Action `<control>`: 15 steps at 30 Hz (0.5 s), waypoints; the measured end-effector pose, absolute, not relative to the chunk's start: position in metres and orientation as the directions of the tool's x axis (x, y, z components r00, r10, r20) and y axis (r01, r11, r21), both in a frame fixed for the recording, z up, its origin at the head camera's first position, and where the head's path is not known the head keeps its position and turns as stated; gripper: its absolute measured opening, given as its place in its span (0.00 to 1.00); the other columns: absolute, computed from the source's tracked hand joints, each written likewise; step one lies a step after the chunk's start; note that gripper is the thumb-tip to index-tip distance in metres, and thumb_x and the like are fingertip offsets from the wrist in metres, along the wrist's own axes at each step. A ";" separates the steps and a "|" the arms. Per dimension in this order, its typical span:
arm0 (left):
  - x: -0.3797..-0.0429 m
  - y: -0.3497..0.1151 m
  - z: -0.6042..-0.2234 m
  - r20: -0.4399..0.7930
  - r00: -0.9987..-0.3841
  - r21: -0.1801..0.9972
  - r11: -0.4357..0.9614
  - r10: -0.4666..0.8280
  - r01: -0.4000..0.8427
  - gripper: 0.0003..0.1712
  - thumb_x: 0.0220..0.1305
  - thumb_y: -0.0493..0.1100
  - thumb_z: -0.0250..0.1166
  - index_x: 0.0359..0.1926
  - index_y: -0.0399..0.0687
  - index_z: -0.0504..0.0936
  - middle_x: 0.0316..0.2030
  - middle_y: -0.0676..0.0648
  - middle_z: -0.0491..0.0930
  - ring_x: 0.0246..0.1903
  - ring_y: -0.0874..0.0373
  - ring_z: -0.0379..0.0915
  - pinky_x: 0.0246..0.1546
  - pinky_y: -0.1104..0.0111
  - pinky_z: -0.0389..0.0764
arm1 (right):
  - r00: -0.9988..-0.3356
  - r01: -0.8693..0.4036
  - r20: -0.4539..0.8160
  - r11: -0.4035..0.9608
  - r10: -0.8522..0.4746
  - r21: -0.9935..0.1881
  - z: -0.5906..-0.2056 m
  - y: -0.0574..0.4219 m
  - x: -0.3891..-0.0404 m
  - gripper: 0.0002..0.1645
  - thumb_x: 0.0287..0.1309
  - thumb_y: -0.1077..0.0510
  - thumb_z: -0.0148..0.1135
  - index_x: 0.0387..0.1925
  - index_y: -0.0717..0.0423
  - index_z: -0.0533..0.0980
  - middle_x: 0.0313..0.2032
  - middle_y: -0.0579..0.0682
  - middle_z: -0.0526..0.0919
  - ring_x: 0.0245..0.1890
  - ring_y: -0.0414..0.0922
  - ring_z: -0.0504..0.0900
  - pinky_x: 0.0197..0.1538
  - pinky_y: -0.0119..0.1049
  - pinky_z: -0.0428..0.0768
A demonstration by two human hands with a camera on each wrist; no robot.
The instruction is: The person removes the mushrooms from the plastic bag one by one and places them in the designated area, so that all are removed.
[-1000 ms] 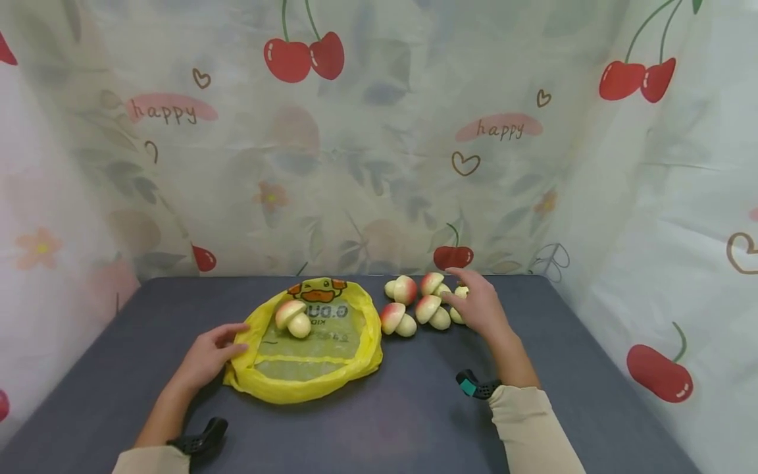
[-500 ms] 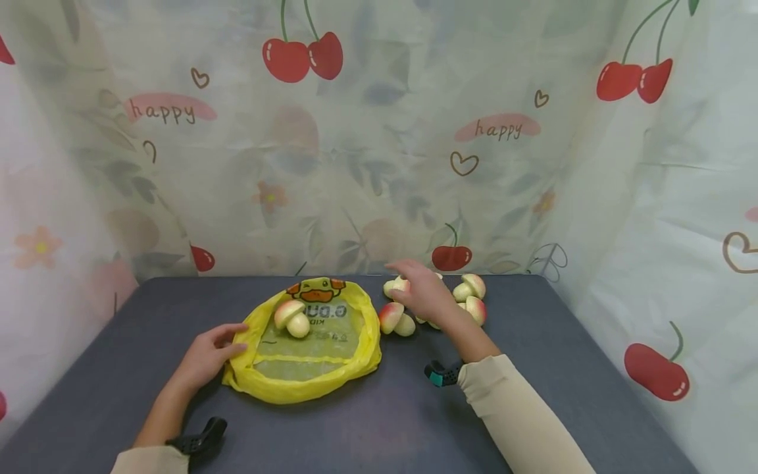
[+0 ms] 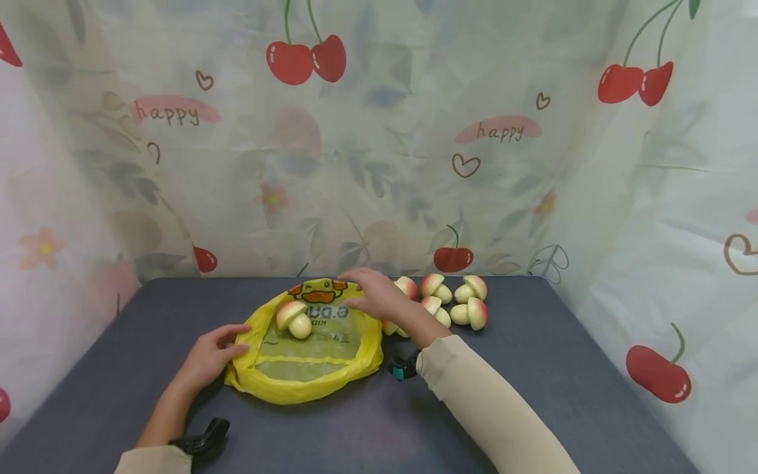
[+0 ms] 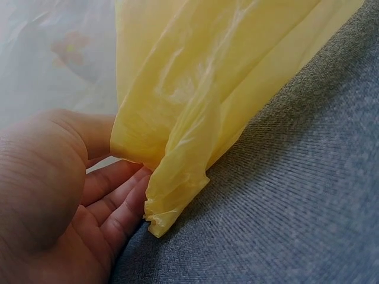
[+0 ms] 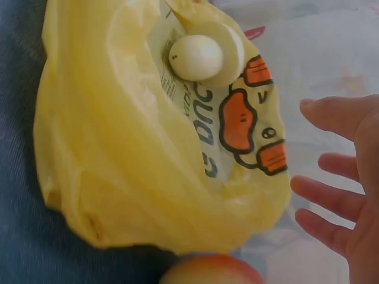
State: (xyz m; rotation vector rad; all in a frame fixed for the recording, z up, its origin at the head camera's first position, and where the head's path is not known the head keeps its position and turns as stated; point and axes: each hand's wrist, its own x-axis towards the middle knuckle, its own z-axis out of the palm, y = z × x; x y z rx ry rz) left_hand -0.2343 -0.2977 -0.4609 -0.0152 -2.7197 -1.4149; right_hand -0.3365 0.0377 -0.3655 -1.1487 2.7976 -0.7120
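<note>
A yellow plastic bag (image 3: 296, 392) with a duck print lies spread on the dark table, mouth facing up. One toy mushroom (image 3: 294, 320), cream with a reddish cap, rests inside it. At the bag's left edge my left hand (image 3: 207, 357) holds the film between thumb and fingers; the fingertips are partly hidden behind the film in the left wrist view. Over the bag's far right rim hovers my right hand (image 3: 379, 296), fingers spread, with nothing held. Several more toy mushrooms (image 3: 470, 313) sit right of the bag, some partly covered by the right hand and forearm.
The dark cloth-covered table (image 3: 331, 441) ends at a pale printed curtain (image 3: 379, 131) with cherries and hearts, which also hangs along both sides. A black band (image 3: 204, 438) is on the left wrist and another (image 3: 405, 365) on the right.
My right hand has swept left from above the mushrooms on the right to the bag's far right rim, uncovering those mushrooms. The left hand and the bag stay put.
</note>
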 end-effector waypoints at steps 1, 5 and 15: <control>-0.235 -0.297 -0.461 0.071 -0.997 0.818 0.573 -0.028 0.042 0.28 0.66 0.46 0.65 0.63 0.36 0.73 0.56 0.34 0.74 0.42 0.50 0.73 0.38 0.68 0.75 | -0.724 -0.656 0.134 0.616 -0.677 -0.435 -0.366 0.035 -0.338 0.31 0.64 0.54 0.64 0.67 0.52 0.69 0.65 0.50 0.70 0.54 0.52 0.77 0.55 0.44 0.73; -0.235 -0.296 -0.462 0.068 -0.997 0.818 0.573 -0.030 0.039 0.28 0.66 0.45 0.64 0.63 0.36 0.73 0.56 0.33 0.74 0.43 0.50 0.74 0.38 0.67 0.75 | -0.727 -0.636 0.116 0.600 -0.677 -0.485 -0.370 0.024 -0.344 0.32 0.64 0.55 0.64 0.67 0.56 0.68 0.64 0.52 0.71 0.55 0.54 0.76 0.56 0.45 0.72; -0.234 -0.296 -0.460 0.076 -0.997 0.816 0.577 -0.027 0.047 0.27 0.66 0.45 0.65 0.62 0.36 0.74 0.55 0.33 0.74 0.42 0.50 0.74 0.38 0.67 0.75 | -0.734 -0.593 0.060 0.594 -0.677 -0.544 -0.388 -0.013 -0.350 0.33 0.62 0.51 0.65 0.67 0.52 0.69 0.64 0.51 0.71 0.51 0.47 0.79 0.50 0.37 0.76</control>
